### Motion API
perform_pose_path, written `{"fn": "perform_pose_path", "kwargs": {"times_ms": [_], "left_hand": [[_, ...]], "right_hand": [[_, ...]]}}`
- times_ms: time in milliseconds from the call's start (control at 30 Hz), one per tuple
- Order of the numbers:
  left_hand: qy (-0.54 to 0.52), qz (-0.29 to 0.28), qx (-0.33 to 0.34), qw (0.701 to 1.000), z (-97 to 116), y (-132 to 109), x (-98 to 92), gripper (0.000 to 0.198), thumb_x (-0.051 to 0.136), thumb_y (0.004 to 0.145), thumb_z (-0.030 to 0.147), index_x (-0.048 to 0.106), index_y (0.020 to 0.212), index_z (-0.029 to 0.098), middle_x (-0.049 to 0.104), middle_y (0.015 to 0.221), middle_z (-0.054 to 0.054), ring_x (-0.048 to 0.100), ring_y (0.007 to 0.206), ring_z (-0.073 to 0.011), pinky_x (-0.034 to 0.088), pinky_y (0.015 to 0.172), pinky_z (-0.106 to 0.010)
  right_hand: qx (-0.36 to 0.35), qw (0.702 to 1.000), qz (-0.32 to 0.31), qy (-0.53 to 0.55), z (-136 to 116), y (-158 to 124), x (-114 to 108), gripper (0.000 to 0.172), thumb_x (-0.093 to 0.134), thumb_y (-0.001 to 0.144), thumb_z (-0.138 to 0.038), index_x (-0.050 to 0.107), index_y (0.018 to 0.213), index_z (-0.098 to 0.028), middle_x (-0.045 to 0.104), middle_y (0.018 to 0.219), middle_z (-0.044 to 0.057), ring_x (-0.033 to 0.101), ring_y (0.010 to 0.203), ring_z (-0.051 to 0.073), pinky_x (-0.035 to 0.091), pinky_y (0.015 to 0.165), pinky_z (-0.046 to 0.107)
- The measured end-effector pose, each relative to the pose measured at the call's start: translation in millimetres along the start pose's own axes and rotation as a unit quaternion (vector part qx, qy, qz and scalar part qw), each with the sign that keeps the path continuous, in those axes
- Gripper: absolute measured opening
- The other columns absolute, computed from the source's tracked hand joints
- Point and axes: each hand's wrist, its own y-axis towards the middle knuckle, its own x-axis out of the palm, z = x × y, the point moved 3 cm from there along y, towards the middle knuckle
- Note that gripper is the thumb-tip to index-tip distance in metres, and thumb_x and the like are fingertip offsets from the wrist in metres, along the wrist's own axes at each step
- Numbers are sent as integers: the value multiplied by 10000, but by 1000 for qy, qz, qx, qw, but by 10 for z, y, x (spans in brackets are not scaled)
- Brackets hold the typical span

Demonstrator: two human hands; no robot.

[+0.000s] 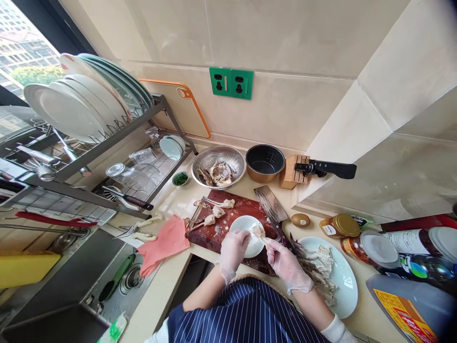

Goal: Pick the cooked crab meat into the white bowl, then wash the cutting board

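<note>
My right hand (pixel 283 262), in a clear plastic glove, pinches the thin end of a pale piece of meat on a bone (pixel 257 232) over a small white bowl (pixel 237 223). White powder coats the meat's thick end and lies in the bowl. My left hand (pixel 233 250), also gloved, is at the bowl's left side with fingers drawn together; what they hold, if anything, is hidden. Under the bowl is a dark red cutting board (pixel 210 244) with several similar pieces (pixel 213 214). A cleaver (pixel 269 202) lies on its right side.
Right of my hands, a pale blue plate (pixel 348 293) bears powder-coated pieces. Behind stand a steel colander (pixel 200 159), a black-lined pot (pixel 264 159) and a knife block (pixel 294 171). Jars (pixel 341 225) line the right, a pink cloth (pixel 167 240) and the sink (pixel 117 267) the left.
</note>
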Motion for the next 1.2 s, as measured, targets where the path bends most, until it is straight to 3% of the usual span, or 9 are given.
{"fn": "perform_pose_path", "kwargs": {"times_ms": [133, 333, 500, 667, 800, 933, 1033, 1200], "left_hand": [[102, 81, 131, 983, 131, -104, -123, 331, 541, 897, 161, 642, 1211, 184, 692, 1188, -103, 624, 1106, -275, 522, 857, -391], [124, 57, 227, 964, 206, -269, -39, 393, 530, 884, 148, 597, 1269, 188, 622, 1339, -67, 523, 1279, -267, 497, 925, -392], [114, 41, 192, 974, 120, -237, -121, 449, 489, 888, 115, 559, 1324, 196, 628, 1327, -89, 527, 1276, -300, 488, 948, -449], [8, 29, 154, 988, 17, -138, -187, 499, 469, 899, 167, 484, 1398, 185, 568, 1385, -136, 402, 1381, -319, 448, 1026, -529], [-146, 50, 98, 983, -50, -102, -223, 449, 413, 937, 167, 506, 1375, 205, 580, 1373, -117, 431, 1371, -257, 417, 1099, -491], [-257, 13, 41, 965, -130, -132, -224, 426, 409, 937, 148, 544, 1336, 217, 573, 1385, -101, 475, 1341, -228, 408, 1122, -453], [-264, 0, 56, 963, -177, -156, -250, 463, 401, 906, 101, 555, 1326, 218, 568, 1389, -102, 468, 1346, -235, 400, 1124, -474], [-197, 43, 144, 969, -156, -124, -341, 593, 379, 843, 18, 513, 1375, 243, 561, 1396, -94, 435, 1370, -238, 422, 1104, -487]], "right_hand": [[26, 998, -33, -43, 84, 12, 35, 150, 760, 658, -335, 701, 736, -220, 599, 602, -22, 519, 530, 96, 479, 464, 185], [73, 995, -20, 60, 103, -46, 122, 139, 783, 628, -244, 686, 714, -193, 543, 537, -55, 477, 473, 59, 450, 426, 132], [57, 996, -18, 67, 82, -66, 140, 118, 776, 637, -219, 668, 674, -191, 555, 558, -44, 488, 477, 67, 449, 420, 150], [27, 999, -23, 35, 41, -139, 188, 149, 781, 646, -244, 693, 756, -194, 542, 564, -51, 468, 493, 68, 405, 418, 160], [-56, 998, -30, -10, -20, -230, 269, 247, 839, 605, -289, 634, 710, -200, 536, 580, -67, 430, 495, 59, 330, 431, 185], [-157, 985, -10, -71, -25, -243, 255, 339, 851, 594, -421, 628, 721, -200, 562, 561, -57, 469, 519, 94, 355, 507, 236], [-215, 969, 20, -117, -18, -214, 196, 383, 831, 600, -494, 657, 754, -190, 615, 600, -28, 506, 549, 124, 390, 560, 273], [-239, 960, 23, -146, -15, -187, 167, 396, 818, 601, -518, 677, 749, -178, 629, 598, -9, 523, 555, 141, 406, 581, 292]]}}
